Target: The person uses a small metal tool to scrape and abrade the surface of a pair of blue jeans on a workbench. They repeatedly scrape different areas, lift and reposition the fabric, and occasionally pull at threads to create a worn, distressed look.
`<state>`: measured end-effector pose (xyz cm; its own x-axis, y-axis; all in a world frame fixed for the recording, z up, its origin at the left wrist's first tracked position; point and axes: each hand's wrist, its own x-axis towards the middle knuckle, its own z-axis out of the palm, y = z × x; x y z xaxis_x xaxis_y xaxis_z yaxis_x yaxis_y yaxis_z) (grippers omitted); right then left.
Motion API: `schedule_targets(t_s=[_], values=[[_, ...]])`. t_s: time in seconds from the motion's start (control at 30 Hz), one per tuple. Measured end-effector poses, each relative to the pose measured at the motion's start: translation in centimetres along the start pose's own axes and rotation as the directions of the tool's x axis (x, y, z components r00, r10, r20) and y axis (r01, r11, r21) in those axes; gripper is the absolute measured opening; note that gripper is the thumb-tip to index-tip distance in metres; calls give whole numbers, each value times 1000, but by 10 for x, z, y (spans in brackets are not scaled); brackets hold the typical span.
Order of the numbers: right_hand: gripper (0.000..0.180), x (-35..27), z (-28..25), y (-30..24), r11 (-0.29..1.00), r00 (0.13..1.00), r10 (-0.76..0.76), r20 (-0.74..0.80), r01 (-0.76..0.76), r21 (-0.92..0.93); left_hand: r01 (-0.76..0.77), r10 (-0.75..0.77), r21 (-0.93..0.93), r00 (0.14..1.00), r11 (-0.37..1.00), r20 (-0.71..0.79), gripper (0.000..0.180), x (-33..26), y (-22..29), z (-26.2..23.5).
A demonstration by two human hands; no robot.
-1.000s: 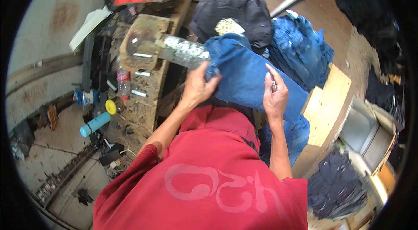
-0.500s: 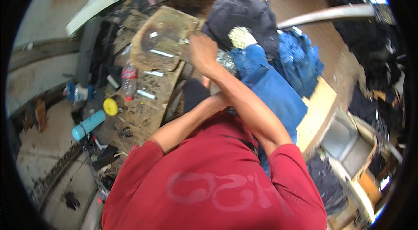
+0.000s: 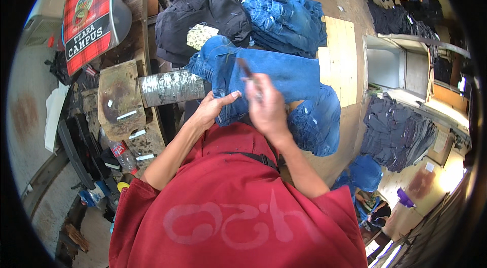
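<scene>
From my remote seat I look down on the person's red shirt (image 3: 228,212) and both bare forearms reaching away from the body. The left hand (image 3: 212,110) rests on the near left edge of the blue jeans (image 3: 274,77); its fingers are stretched out and the thumb points to the right, so it is open and pressing on the cloth, not clamping it. The right hand (image 3: 267,108) is blurred. It is closed around a thin dark tool (image 3: 245,71), whose tip stands just over the denim; I cannot tell what kind of tool it is.

The blue jeans lie spread across the middle of the wooden table (image 3: 341,55), with one leg falling toward the near right side. Their far left end is touching a metal cylinder (image 3: 171,88) that lies on its side. Left of the cylinder there is a worn wooden block (image 3: 117,98) with small white pieces on it.

Farther away, a black garment (image 3: 200,14) and a pile of folded blue jeans (image 3: 284,14) lie side by side, touching each other. At the far left stands a red checked box (image 3: 87,19). On the right, well apart from the hands, I see stacks of dark clothes (image 3: 395,133). A plastic bottle (image 3: 119,152) lies at the near left, below the block.
</scene>
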<state>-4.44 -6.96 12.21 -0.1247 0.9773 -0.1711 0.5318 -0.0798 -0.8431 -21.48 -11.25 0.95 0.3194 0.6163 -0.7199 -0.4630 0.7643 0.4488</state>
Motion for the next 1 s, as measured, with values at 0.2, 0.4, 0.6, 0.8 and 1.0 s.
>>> schedule_targets(t_s=[0.2,0.4,0.6,0.8,1.0], values=[[50,-12,-33,76,819,836,548,10,-540,193,-16,14,-61,999,998,-38,41,-11,3,19],[47,-12,1,101,803,879,476,24,-445,396,-43,45,74,998,996,-35,39,-11,-6,20],[46,-8,-19,117,914,944,315,-97,-274,301,-135,135,-32,991,990,-7,36,-26,-6,23],[43,-13,-26,107,964,989,146,-32,-135,228,20,-25,-98,998,995,-59,41,-19,2,33],[38,-14,-38,98,983,995,95,-10,-92,156,-15,25,96,994,995,-105,43,-10,0,41]])
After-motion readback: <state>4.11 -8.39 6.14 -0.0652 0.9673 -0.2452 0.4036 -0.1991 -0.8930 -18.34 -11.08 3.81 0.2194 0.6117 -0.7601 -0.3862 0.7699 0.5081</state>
